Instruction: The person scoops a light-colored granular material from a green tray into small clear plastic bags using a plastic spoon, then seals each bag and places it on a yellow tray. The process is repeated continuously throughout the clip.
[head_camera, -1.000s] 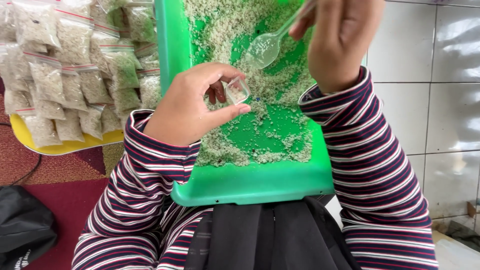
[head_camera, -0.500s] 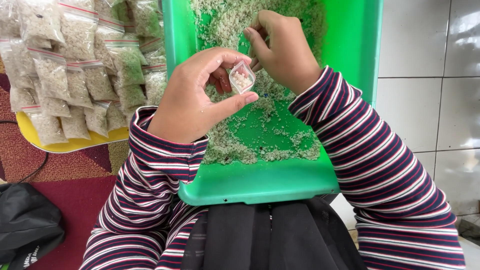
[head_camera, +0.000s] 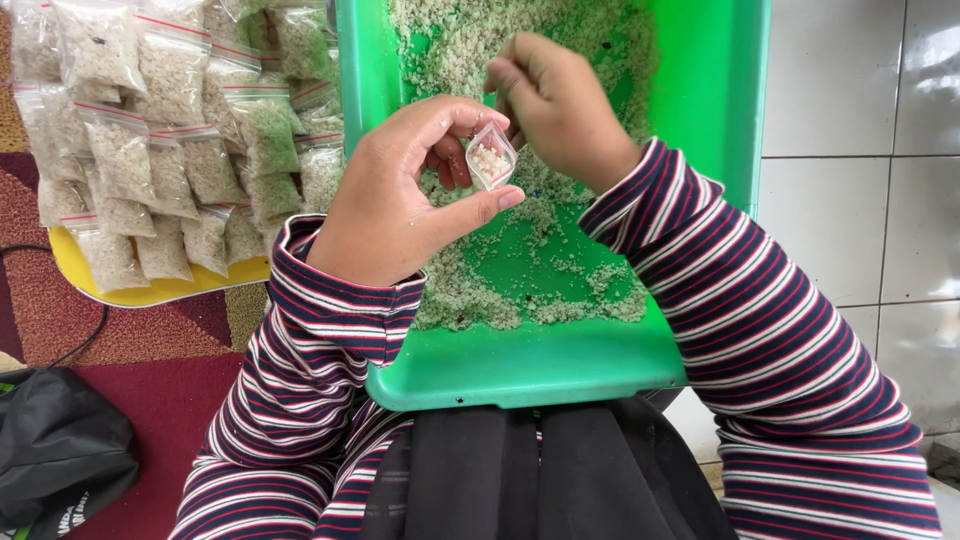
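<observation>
A green tray (head_camera: 540, 370) rests on my lap, strewn with pale grainy material (head_camera: 470, 290). My left hand (head_camera: 400, 200) pinches a small clear plastic bag (head_camera: 490, 160) between thumb and forefinger, its mouth held open and some grains inside. My right hand (head_camera: 560, 105) is curled just behind the bag, fingertips at its opening. The clear spoon seen earlier is hidden within that hand, so I cannot tell how it sits.
A yellow tray (head_camera: 150, 290) at the left is piled with several filled, sealed clear bags (head_camera: 160, 140). A black bag (head_camera: 55, 450) lies on the red carpet at lower left. White tiles (head_camera: 860, 200) cover the right side.
My right hand came down from high above the tray, where it held a clear spoon, to the mouth of the small bag. My left hand lifted the bag slightly.
</observation>
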